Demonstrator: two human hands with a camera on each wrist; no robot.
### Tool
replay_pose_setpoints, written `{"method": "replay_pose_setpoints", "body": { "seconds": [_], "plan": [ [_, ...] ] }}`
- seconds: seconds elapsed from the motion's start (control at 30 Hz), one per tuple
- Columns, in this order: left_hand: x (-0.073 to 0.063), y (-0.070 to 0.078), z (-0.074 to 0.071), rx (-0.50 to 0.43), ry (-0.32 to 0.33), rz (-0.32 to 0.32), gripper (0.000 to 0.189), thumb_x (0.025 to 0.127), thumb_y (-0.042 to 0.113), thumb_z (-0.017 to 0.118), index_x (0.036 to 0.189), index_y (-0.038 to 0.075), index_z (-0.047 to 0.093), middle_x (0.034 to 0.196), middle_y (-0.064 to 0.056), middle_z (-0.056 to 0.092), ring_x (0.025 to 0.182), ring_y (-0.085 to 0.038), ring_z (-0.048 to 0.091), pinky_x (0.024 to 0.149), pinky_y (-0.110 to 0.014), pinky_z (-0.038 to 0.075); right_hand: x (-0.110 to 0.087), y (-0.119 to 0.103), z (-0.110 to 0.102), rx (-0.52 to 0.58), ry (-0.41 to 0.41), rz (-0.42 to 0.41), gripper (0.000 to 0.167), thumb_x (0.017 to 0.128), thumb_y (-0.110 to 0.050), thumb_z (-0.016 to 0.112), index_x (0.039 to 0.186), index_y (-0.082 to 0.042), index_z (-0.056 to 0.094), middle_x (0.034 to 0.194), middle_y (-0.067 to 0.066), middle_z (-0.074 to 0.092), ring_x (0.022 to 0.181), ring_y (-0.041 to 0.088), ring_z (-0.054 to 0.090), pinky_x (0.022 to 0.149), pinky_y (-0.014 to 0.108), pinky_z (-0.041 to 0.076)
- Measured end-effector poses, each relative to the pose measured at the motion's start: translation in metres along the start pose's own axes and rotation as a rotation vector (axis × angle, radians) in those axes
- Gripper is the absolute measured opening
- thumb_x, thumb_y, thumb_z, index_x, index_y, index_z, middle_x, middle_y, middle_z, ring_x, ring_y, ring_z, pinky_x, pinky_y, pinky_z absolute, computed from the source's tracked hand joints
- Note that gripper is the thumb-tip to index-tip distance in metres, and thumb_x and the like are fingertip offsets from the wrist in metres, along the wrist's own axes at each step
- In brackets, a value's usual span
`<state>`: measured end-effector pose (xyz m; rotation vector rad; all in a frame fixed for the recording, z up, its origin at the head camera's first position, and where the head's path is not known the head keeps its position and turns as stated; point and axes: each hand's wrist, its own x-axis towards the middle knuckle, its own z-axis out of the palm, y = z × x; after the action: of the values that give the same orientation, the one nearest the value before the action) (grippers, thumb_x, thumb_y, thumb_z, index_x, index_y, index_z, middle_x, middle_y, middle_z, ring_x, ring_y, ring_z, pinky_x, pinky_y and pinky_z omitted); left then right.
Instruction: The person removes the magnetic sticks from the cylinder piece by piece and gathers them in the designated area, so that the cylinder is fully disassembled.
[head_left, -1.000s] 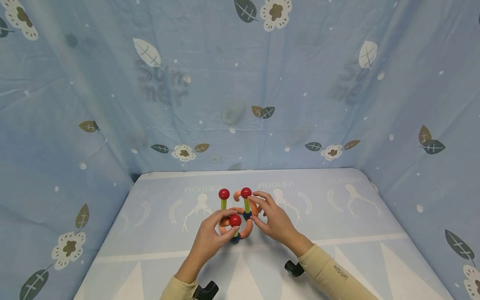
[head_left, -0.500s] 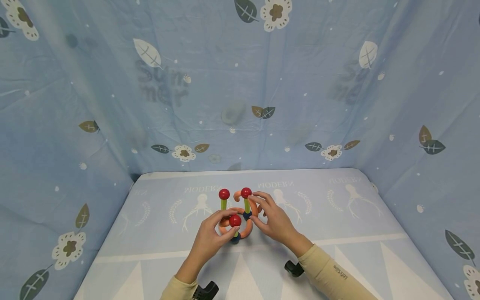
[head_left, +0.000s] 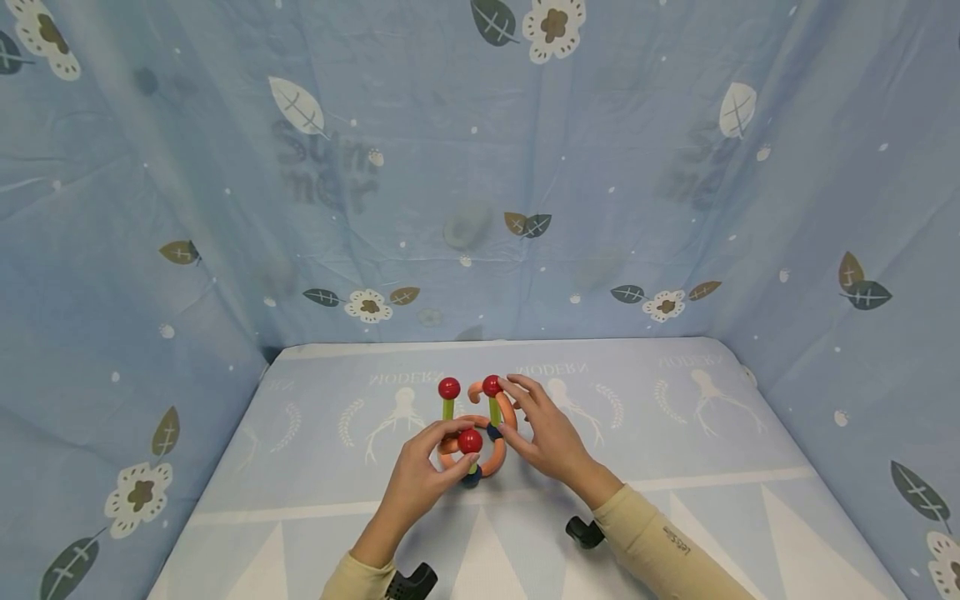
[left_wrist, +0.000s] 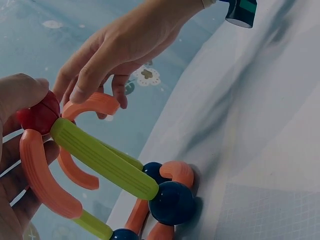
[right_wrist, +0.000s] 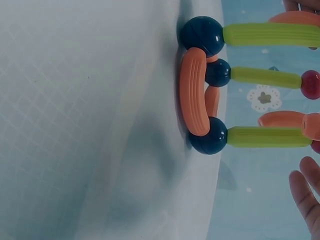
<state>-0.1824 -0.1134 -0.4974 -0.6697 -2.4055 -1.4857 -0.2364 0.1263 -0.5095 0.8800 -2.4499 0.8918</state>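
Observation:
A ball-and-rod building toy stands on the table. Curved orange rods (right_wrist: 192, 92) join dark blue balls (right_wrist: 202, 36) at its base, and green rods (right_wrist: 270, 137) rise from these to red balls. My left hand (head_left: 423, 467) holds the nearest red ball (head_left: 470, 441), its thumb against it and fingers on the far side. A curved orange rod (left_wrist: 47, 175) runs from that ball. At the right rear red ball (head_left: 492, 385), my right hand (head_left: 551, 437) has loosely bent fingers close around another curved orange rod (left_wrist: 95, 104). The third red ball (head_left: 448, 388) stands at the left rear.
The table (head_left: 637, 417) has a pale blue and white printed cover. Patterned blue fabric (head_left: 420, 167) hangs behind it and along both sides. Each wrist carries a dark device, such as the black one (head_left: 585, 532) on the right.
My right hand's fingers have straightened and risen slightly, and its thumb has shifted up from the blue ball. My left hand and the toy have barely moved.

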Motion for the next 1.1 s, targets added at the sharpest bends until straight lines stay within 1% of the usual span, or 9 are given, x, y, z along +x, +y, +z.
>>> {"method": "replay_pose_setpoints", "body": {
  "seconds": [0.1, 0.2, 0.33, 0.43, 0.57, 0.73, 0.83, 0.93, 1.1],
  "plan": [
    [0.000, -0.001, 0.000, 0.001, -0.002, 0.011, 0.046, 0.090, 0.022, 0.081, 0.132, 0.030, 0.064, 0.129, 0.017, 0.064, 0.107, -0.008, 0.064, 0.087, -0.039, 0.056, -0.001, 0.000, 0.000, -0.002, -0.004, 0.012, 0.068, 0.096, -0.029, 0.070, 0.156, -0.016, 0.040, 0.156, 0.007, 0.039, 0.103, 0.018, 0.063, 0.080, 0.034, 0.059],
    [0.000, -0.003, 0.000, -0.002, -0.005, 0.028, 0.047, 0.091, 0.021, 0.080, 0.134, 0.030, 0.064, 0.130, 0.016, 0.064, 0.109, -0.008, 0.064, 0.088, -0.039, 0.056, -0.002, -0.001, -0.001, -0.001, 0.001, 0.016, 0.069, 0.096, -0.029, 0.070, 0.156, -0.016, 0.040, 0.156, 0.007, 0.039, 0.105, 0.019, 0.064, 0.081, 0.034, 0.059],
    [-0.001, -0.003, 0.001, 0.000, -0.006, 0.047, 0.049, 0.090, 0.017, 0.080, 0.135, 0.029, 0.063, 0.131, 0.015, 0.064, 0.110, -0.008, 0.064, 0.088, -0.037, 0.056, -0.003, -0.004, -0.003, -0.001, 0.019, 0.005, 0.070, 0.095, -0.029, 0.072, 0.156, -0.015, 0.041, 0.155, 0.007, 0.040, 0.102, 0.018, 0.065, 0.080, 0.033, 0.058],
    [-0.001, -0.003, 0.001, 0.003, -0.006, 0.052, 0.051, 0.090, 0.015, 0.080, 0.136, 0.028, 0.063, 0.131, 0.015, 0.064, 0.111, -0.008, 0.063, 0.089, -0.035, 0.055, -0.004, -0.004, -0.004, -0.007, 0.032, -0.007, 0.070, 0.094, -0.028, 0.073, 0.155, -0.012, 0.042, 0.154, 0.008, 0.041, 0.101, 0.019, 0.064, 0.079, 0.032, 0.058],
    [-0.002, -0.004, 0.000, 0.009, 0.001, 0.025, 0.051, 0.089, 0.016, 0.081, 0.135, 0.029, 0.063, 0.130, 0.013, 0.065, 0.112, -0.008, 0.063, 0.091, -0.033, 0.055, -0.006, -0.003, -0.004, -0.013, 0.043, -0.018, 0.070, 0.093, -0.027, 0.073, 0.153, -0.009, 0.043, 0.153, 0.009, 0.041, 0.101, 0.019, 0.064, 0.079, 0.032, 0.058],
    [-0.004, -0.005, 0.000, 0.027, 0.021, -0.017, 0.050, 0.087, 0.020, 0.083, 0.133, 0.030, 0.064, 0.127, 0.004, 0.068, 0.111, -0.009, 0.064, 0.093, -0.037, 0.055, -0.008, 0.000, -0.004, -0.014, 0.035, -0.018, 0.071, 0.094, -0.027, 0.073, 0.155, -0.011, 0.040, 0.152, 0.008, 0.041, 0.102, 0.020, 0.063, 0.080, 0.032, 0.057],
    [-0.005, -0.006, 0.000, 0.037, 0.028, -0.008, 0.051, 0.087, 0.020, 0.084, 0.133, 0.028, 0.065, 0.127, 0.001, 0.069, 0.113, -0.011, 0.064, 0.094, -0.041, 0.055, -0.009, 0.000, -0.005, -0.012, 0.034, -0.019, 0.073, 0.094, -0.027, 0.072, 0.157, -0.013, 0.037, 0.153, 0.008, 0.041, 0.103, 0.019, 0.062, 0.080, 0.032, 0.057],
    [-0.005, -0.007, 0.000, 0.045, 0.032, 0.006, 0.052, 0.086, 0.020, 0.084, 0.134, 0.027, 0.064, 0.128, 0.000, 0.068, 0.114, -0.013, 0.064, 0.095, -0.043, 0.054, -0.011, 0.000, -0.005, -0.009, 0.040, -0.019, 0.075, 0.093, -0.026, 0.074, 0.157, -0.014, 0.036, 0.152, 0.007, 0.041, 0.103, 0.017, 0.061, 0.080, 0.033, 0.057],
    [-0.006, -0.007, -0.001, 0.050, 0.033, 0.007, 0.053, 0.086, 0.020, 0.084, 0.134, 0.027, 0.064, 0.128, 0.003, 0.068, 0.117, -0.012, 0.063, 0.097, -0.045, 0.053, -0.012, -0.001, -0.006, -0.005, 0.048, -0.019, 0.077, 0.092, -0.024, 0.076, 0.157, -0.014, 0.036, 0.152, 0.007, 0.042, 0.102, 0.016, 0.060, 0.078, 0.034, 0.058]
  ]
}}
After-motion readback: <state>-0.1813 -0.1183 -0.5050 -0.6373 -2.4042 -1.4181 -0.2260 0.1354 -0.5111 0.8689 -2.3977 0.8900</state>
